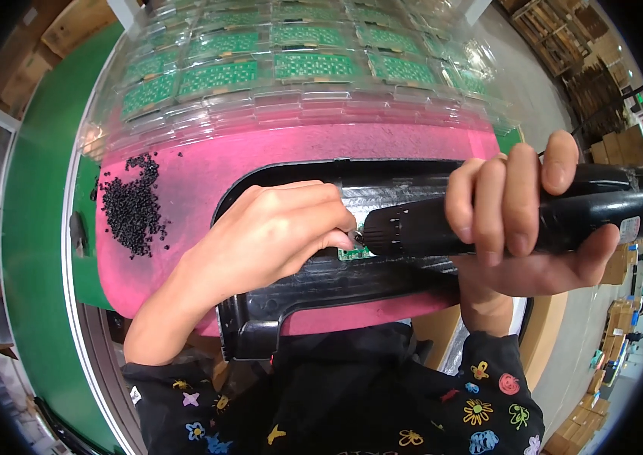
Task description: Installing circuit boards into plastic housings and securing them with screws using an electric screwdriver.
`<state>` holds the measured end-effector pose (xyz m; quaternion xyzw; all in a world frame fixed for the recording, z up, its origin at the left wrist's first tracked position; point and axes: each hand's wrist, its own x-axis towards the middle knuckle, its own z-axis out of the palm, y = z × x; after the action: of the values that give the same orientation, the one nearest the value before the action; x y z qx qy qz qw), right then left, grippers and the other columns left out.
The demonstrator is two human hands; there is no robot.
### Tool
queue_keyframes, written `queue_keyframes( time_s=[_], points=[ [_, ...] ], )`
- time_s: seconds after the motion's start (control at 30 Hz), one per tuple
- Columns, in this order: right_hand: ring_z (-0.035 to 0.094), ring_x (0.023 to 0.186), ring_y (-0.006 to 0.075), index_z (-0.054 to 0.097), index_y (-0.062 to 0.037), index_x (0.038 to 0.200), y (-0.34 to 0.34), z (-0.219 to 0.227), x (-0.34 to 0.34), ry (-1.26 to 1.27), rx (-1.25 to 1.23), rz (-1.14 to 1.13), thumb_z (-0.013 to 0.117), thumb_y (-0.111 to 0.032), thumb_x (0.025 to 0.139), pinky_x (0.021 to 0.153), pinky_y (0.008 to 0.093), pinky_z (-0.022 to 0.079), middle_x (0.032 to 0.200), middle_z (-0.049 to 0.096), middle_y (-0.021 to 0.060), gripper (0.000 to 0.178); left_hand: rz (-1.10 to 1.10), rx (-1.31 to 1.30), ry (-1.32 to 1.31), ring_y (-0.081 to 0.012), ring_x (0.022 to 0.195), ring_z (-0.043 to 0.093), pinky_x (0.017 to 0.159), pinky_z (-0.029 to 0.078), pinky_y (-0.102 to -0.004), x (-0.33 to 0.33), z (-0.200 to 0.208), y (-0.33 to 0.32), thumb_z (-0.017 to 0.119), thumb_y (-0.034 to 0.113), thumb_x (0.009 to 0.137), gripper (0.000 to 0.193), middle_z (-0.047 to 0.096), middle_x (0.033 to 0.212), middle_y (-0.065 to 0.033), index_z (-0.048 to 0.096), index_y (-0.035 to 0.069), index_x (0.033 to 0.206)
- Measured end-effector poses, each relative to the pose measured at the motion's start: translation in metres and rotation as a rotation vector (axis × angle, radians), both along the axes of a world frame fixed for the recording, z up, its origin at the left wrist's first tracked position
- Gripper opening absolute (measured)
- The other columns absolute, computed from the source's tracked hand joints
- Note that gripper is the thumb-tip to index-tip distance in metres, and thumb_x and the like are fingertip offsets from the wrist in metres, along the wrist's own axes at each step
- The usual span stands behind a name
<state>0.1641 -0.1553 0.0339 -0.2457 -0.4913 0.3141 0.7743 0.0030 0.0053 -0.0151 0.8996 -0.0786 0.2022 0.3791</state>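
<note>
Head view: a black tool (pixel 426 227) is gripped in the right hand (pixel 518 216), a tiny part (pixel 356 236) pinched by the left hand (pixel 276 227) at its tip, over the green board (pixel 350 255) in a black shell (pixel 405 285); fastening seems in hand, steady alignment needed

Taking the circuit board (pixel 349 255) as clock centre: it's sitting in the housing (pixel 389 285), which lies on the mat (pixel 198 163). Heap of loose pieces (pixel 130 208) on the mat between 9 and 10. Trays (pixel 291 101) at 12, boards (pixel 314 67) inside. Left hand (pixel 283 227) around 9, right hand (pixel 515 208) around 3, wrapped round the tool (pixel 431 227).
</note>
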Motion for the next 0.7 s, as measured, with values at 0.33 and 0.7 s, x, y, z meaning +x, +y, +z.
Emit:
queue_keyframes(
  time_s=[0.33,0.7],
  points=[
    [0.045,0.044,0.0110,0.047,-0.0075,0.101,-0.002,0.002,-0.022,-0.077,-0.402,-0.151,0.067,-0.059,0.086,0.048,0.0276,0.040,0.061,0.050,-0.0003,0.057,0.199,-0.074,-0.027,-0.0261,0.075,0.070,0.065,0.054,-0.0338,-0.001,-0.001,0.003,0.076,0.000,0.077,0.011,0.071,0.082,-0.0128,0.071,-0.002,0.088],
    [0.047,0.041,0.0111,0.050,-0.0093,0.092,0.011,0.001,-0.032,-0.087,-0.330,0.033,0.080,-0.052,0.079,0.043,0.0269,0.040,0.055,0.049,-0.0033,0.054,0.174,-0.020,-0.049,-0.0374,0.084,0.068,0.073,0.055,-0.0420,-0.004,-0.005,0.002,0.067,-0.003,0.082,0.021,0.069,0.090,-0.0192,0.069,-0.002,0.103]
  ],
)
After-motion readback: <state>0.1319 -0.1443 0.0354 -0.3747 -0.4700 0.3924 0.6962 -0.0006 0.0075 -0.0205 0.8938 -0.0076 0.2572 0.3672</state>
